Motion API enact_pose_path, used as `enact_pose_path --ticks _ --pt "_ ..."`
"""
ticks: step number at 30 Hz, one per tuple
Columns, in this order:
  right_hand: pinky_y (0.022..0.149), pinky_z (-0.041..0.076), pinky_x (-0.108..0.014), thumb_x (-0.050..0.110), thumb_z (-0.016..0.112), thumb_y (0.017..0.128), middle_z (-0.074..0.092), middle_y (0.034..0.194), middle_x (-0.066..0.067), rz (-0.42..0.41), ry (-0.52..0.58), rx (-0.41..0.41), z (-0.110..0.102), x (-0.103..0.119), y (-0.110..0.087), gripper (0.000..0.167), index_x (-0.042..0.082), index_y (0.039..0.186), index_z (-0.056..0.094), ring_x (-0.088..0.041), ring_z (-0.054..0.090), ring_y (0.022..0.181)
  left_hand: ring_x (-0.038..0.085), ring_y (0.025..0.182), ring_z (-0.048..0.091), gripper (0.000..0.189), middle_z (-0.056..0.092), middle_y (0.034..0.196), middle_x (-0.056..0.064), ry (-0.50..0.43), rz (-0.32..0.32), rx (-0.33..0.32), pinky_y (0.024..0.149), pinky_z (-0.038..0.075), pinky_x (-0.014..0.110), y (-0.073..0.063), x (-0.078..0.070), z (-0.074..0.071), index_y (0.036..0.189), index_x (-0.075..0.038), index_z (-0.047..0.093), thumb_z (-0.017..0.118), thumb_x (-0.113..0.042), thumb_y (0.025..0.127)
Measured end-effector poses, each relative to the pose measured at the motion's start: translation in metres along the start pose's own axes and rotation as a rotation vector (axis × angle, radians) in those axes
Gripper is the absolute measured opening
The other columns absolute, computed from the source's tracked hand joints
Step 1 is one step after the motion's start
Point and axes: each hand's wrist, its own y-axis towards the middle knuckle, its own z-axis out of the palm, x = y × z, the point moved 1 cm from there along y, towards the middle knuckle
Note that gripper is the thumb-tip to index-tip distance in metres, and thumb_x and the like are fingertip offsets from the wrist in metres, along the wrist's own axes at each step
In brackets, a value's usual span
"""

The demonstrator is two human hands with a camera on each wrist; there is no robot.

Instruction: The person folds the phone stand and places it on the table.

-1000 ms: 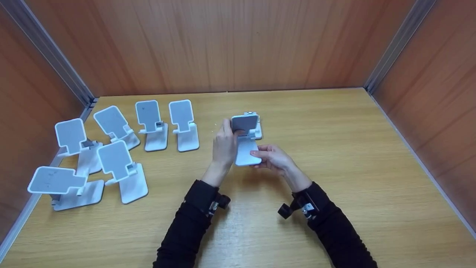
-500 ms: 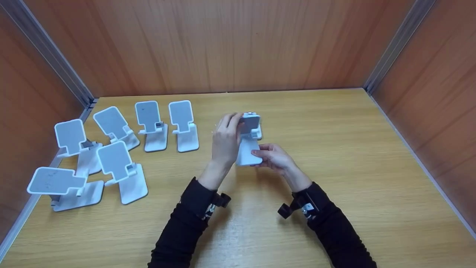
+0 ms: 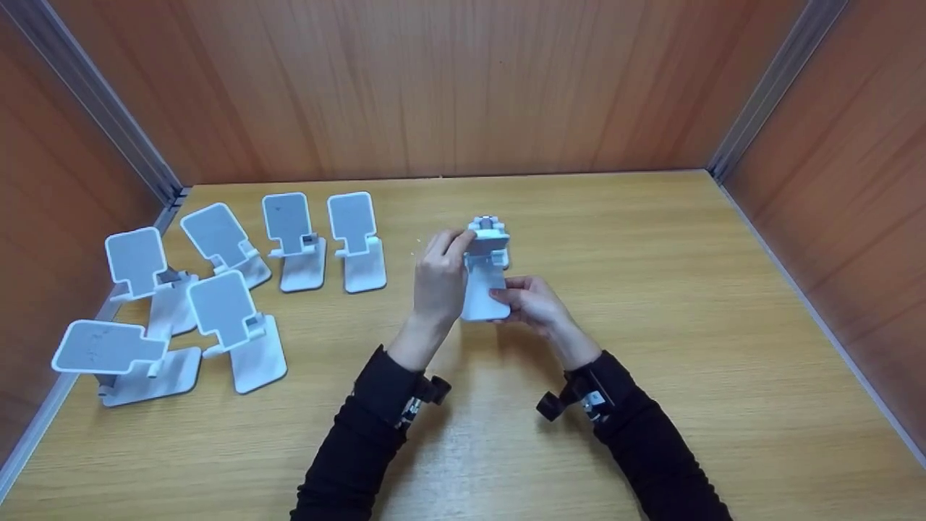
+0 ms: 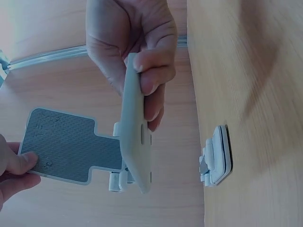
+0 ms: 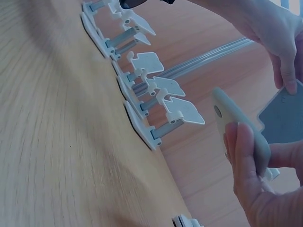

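Note:
A white phone stand (image 3: 483, 295) is held above the table between both hands. My right hand (image 3: 537, 304) grips its flat base (image 4: 133, 123), thumb on one face and fingers on the other. With thumb and fingers, my left hand (image 3: 440, 278) pinches the far end of the stand's grey-padded plate (image 4: 61, 144). The left wrist view shows this plate swung out from the base, roughly square to it. Just behind, partly hidden in the head view, a folded phone stand (image 4: 220, 156) lies on the table.
Several unfolded phone stands stand at the left of the table (image 3: 651, 362), among them one nearest the hands (image 3: 364, 268) and one at the front left (image 3: 155, 376). Wooden panels (image 3: 463, 87) wall the table at the back and both sides.
My left hand has shifted from the plate's side to its top edge. The plate has tilted, its grey face now seen almost edge-on from the head. The right hand keeps its grip.

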Motion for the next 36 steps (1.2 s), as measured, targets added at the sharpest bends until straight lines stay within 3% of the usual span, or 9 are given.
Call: enact_pose_path --ticks 8,16,21,25,32,36 --pt "0.059 0.053 -0.026 0.0 0.05 0.087 0.062 0.093 -0.018 -0.022 0.109 -0.044 -0.002 0.01 0.004 0.032 -0.014 0.115 0.049 -0.022 0.064 0.073 0.023 0.075 0.056 0.027 0.057 0.08 0.012 -0.029 0.083 -0.056 0.067 0.051 0.025 -0.013 -0.006 0.008 0.082 0.005 0.063 0.053 0.024 0.064" --pt "0.058 0.052 -0.025 -0.005 0.037 0.089 0.06 0.095 -0.017 -0.043 0.133 -0.041 -0.007 0.017 0.002 0.032 -0.014 0.119 0.045 -0.02 0.063 0.071 0.021 0.074 0.055 0.025 0.056 0.078 0.009 -0.048 0.105 -0.08 0.068 0.05 0.023 -0.023 -0.012 0.012 0.079 0.004 0.064 0.056 0.023 0.064" --pt "0.059 0.053 -0.024 -0.001 0.037 0.092 0.064 0.081 -0.013 -0.045 0.187 -0.012 -0.009 0.021 0.0 0.032 -0.018 0.119 0.041 -0.019 0.064 0.068 0.021 0.074 0.056 0.026 0.057 0.078 0.01 -0.048 0.106 -0.085 0.069 0.05 0.022 -0.032 -0.014 0.014 0.077 0.004 0.064 0.055 0.023 0.062" --pt "0.061 0.053 -0.025 0.001 0.039 0.092 0.066 0.078 -0.013 -0.046 0.218 0.033 -0.01 0.021 -0.002 0.033 -0.019 0.118 0.04 -0.019 0.064 0.067 0.02 0.073 0.056 0.025 0.057 0.078 0.01 -0.046 0.121 -0.096 0.069 0.05 0.02 -0.038 -0.014 0.015 0.076 0.004 0.064 0.054 0.022 0.063" --pt "0.076 0.051 -0.031 0.002 0.039 0.093 0.065 0.088 -0.016 -0.023 0.222 0.184 -0.018 0.028 -0.008 0.036 -0.018 0.122 0.036 -0.024 0.064 0.08 0.022 0.074 0.057 0.026 0.058 0.078 0.011 -0.077 0.099 -0.128 0.07 0.051 0.022 -0.037 -0.011 0.011 0.077 0.004 0.063 0.049 0.023 0.065" --pt "0.079 0.049 -0.034 0.006 0.037 0.095 0.064 0.091 -0.018 -0.023 0.232 0.259 -0.023 0.034 -0.012 0.033 -0.015 0.12 0.042 -0.027 0.063 0.084 0.022 0.075 0.057 0.026 0.058 0.079 0.011 -0.11 0.095 -0.138 0.07 0.051 0.023 -0.036 -0.011 0.009 0.077 0.004 0.063 0.049 0.023 0.066"
